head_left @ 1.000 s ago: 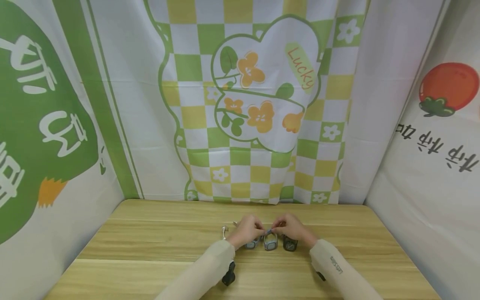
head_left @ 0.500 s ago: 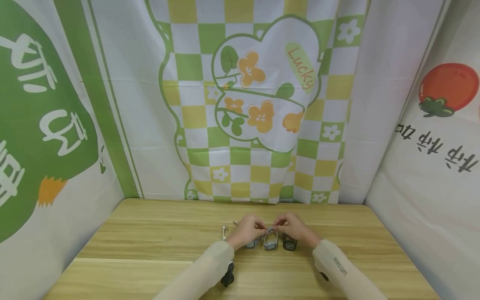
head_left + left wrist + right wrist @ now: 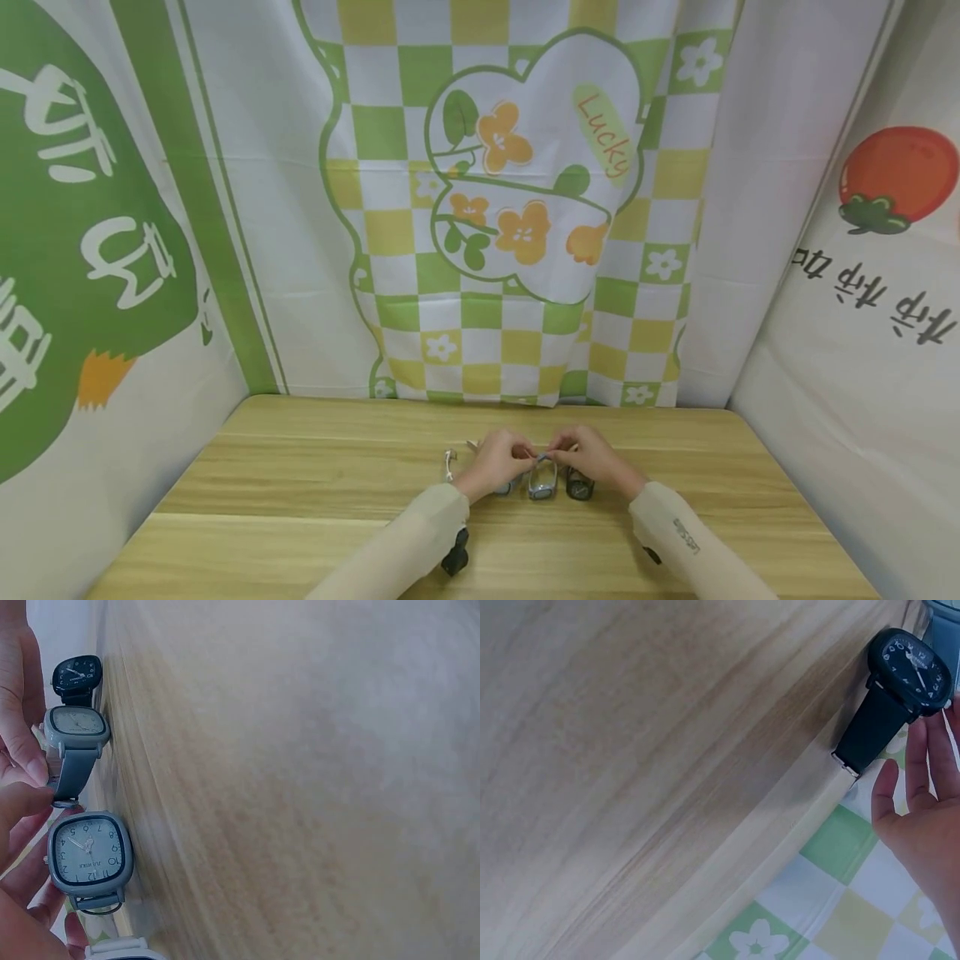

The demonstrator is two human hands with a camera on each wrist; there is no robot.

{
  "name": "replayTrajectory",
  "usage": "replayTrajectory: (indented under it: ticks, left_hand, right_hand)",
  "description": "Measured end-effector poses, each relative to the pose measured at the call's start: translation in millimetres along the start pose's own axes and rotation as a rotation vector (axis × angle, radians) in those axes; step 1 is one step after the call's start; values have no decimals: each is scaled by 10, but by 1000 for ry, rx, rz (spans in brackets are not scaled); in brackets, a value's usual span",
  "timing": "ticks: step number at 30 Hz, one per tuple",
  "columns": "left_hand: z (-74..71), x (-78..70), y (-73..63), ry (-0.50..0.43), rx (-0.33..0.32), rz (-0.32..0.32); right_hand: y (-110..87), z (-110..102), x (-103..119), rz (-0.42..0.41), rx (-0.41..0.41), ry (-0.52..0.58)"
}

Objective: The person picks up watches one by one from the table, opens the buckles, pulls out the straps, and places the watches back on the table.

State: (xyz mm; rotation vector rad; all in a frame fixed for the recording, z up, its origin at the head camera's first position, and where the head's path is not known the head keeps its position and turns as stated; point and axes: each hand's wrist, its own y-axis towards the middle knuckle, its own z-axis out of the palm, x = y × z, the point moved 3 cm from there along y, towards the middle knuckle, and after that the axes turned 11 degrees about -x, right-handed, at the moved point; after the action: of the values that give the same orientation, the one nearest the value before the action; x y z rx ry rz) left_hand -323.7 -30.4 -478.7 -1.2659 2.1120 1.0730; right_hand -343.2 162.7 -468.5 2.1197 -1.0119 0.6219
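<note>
A grey-blue wristwatch [image 3: 542,492] stands on the table with its strap looped up behind the dial. My left hand [image 3: 497,463] and right hand [image 3: 590,455] pinch the strap's upper ends, fingertips nearly meeting. In the left wrist view, the strap [image 3: 77,772] hangs below that watch's dial, and the thumb of my left hand [image 3: 26,847] is at its end. A second grey-blue watch [image 3: 90,851] sits beside it, close to my left fingers. On the other side is a black watch [image 3: 911,671], near my right hand [image 3: 926,817]. Fingers partly hide how the strap ends meet.
A white watch [image 3: 124,948] stands at the left end of the row, partly cut off. The wooden table [image 3: 300,483] ends at a checkered curtain [image 3: 480,350] behind the watches. Fabric walls stand at both sides.
Both hands stay at the strap of the middle watch, with small finger movements. The strap loop stands slightly taller, and the right forearm has shifted a little to the right.
</note>
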Motion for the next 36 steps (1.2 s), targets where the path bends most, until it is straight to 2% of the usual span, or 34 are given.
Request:
replayTrajectory:
  ticks: [7, 14, 21, 28, 32, 36]
  left_hand:
    - [-2, -11, 9, -46, 0, -1]
    - [1, -6, 7, -100, 20, -28]
    - [-18, -29, 27, -158, 5, -51]
    - [-18, -26, 35, -216, 3, -51]
    - [-14, -35, 30, -275, 12, -91]
    - [0, -50, 20, -365, 30, -174]
  right_hand:
    - [-22, -29, 22, 13, -12, 13]
    - [-48, -47, 24, 47, -22, 58]
    - [-48, -103, 25, 99, -50, 121]
    - [-44, -121, -8, 102, -68, 148]
    - [-55, -137, -7, 125, -70, 163]
    - [-61, -150, 16, 135, -75, 177]
